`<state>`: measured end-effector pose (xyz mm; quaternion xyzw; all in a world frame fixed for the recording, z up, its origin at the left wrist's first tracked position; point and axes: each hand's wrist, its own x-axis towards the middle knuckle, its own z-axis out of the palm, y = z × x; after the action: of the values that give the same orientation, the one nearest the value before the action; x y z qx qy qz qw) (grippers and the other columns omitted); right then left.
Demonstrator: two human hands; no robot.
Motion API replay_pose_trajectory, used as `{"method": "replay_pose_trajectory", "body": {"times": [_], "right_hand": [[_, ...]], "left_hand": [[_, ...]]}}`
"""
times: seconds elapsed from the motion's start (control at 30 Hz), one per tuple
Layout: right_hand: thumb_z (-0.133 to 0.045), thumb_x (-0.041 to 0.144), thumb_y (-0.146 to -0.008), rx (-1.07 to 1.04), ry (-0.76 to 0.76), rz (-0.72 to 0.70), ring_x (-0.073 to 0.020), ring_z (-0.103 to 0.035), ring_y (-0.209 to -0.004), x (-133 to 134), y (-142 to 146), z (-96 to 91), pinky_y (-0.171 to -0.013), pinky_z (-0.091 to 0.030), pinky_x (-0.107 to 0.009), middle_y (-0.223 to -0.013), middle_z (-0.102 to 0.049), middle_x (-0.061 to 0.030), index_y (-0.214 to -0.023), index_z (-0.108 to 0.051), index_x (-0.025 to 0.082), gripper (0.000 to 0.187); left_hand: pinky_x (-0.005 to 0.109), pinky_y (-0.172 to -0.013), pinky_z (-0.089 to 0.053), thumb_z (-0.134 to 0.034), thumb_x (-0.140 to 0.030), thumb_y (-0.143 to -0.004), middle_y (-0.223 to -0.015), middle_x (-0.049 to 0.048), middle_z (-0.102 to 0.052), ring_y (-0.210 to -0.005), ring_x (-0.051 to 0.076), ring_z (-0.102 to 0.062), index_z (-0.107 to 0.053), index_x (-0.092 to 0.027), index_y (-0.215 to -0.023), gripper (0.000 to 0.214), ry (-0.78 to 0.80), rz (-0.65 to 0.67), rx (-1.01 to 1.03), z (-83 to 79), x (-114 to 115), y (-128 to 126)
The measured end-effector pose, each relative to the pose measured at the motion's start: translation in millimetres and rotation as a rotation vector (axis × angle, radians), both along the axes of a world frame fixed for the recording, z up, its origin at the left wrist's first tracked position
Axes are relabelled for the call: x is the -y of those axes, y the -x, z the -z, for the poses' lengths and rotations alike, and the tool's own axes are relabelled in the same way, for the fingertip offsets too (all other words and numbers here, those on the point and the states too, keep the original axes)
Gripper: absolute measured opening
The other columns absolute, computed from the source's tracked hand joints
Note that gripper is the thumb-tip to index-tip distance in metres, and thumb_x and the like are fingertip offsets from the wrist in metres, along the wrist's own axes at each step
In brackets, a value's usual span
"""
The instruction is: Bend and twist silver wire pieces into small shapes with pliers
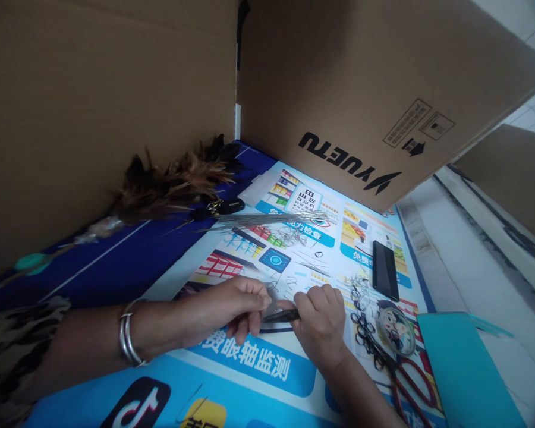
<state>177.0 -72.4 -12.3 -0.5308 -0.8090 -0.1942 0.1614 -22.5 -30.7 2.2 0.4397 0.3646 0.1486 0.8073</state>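
A: Head cam: our R hand (318,318) grips a dark tool (282,317), tip by our L hand (245,306). L fingers pinch narrow; can't tell if anything's between.
B: Done so far?
A: Bent wires (289,236) lie on the printed sheet (93,392), so we'd guess some shaping's done.
B: And left?
A: Straight wires (271,218) lie bundled just beyond, approx. parallel; we reckon lots are unbent yet.

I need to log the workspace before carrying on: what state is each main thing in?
Left hand: pinched; anything held is too small to tell.
Right hand: closed around the dark tool.
Dark tool: gripped, tip toward the left hand.
Straight wires: lying bundled.
Black rectangular device: lying flat.
Red-handled scissors: lying down, blades open or shut unclear.
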Motion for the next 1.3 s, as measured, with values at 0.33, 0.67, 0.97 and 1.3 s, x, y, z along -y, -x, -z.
{"method": "replay_pose_trajectory", "body": {"times": [0.33, 0.67, 0.97, 1.3], "right_hand": [[-0.053, 0.03, -0.082, 0.0, -0.013, -0.019, -0.0173, -0.034, -0.065, -1, 0, -0.5, -0.061, -0.022, -0.034, -0.06, -0.042, -0.002, -0.057, -0.047, 0.02, 0.028], [-0.054, 0.025, -0.077, 0.012, 0.038, -0.025, -0.018, -0.035, -0.066, 0, -3, 4.5, -0.061, -0.022, -0.034, -0.062, -0.043, -0.0021, -0.058, -0.045, 0.02, 0.022], [-0.053, 0.023, -0.077, 0.013, 0.098, -0.038, -0.0174, -0.036, -0.065, 1, 1, 6.7, -0.06, -0.023, -0.032, -0.062, -0.044, -0.0023, -0.059, -0.046, 0.02, 0.02], [-0.058, 0.015, -0.066, -0.006, 0.16, -0.009, -0.0179, -0.039, -0.066, 4, 7, 2.3, -0.06, -0.023, -0.031, -0.063, -0.049, -0.0031, -0.059, -0.049, 0.019, 0.012]], "left_hand": [[0.018, -0.037, -0.023, -0.052, -0.036, -0.08, -0.051, -0.0013, -0.061, -0.035, 0.007, -0.046, -0.047, -0.016, -0.07, 0.023, -0.013, 0.007, -0.019, -2.6, 0, 0], [0.018, -0.038, -0.025, -0.05, -0.046, -0.082, -0.053, -0.0018, -0.06, -0.036, 0.008, -0.048, -0.045, -0.017, -0.071, 0.031, -0.106, 0.065, -0.039, -0.8, 1, 1], [0.021, -0.052, -0.039, -0.041, -0.031, -0.087, -0.061, -0.0019, -0.059, -0.055, 0.012, -0.06, -0.046, -0.017, -0.069, 0.023, -0.599, 0.126, -0.261, -15.4, 1, 3], [0.031, -0.053, -0.034, -0.035, -0.011, -0.085, -0.063, 0.004, -0.059, -0.057, 0.017, -0.052, -0.055, -0.016, -0.075, 0.023, -1.7, 0.261, -0.5, -5.2, 12, 15]]}}
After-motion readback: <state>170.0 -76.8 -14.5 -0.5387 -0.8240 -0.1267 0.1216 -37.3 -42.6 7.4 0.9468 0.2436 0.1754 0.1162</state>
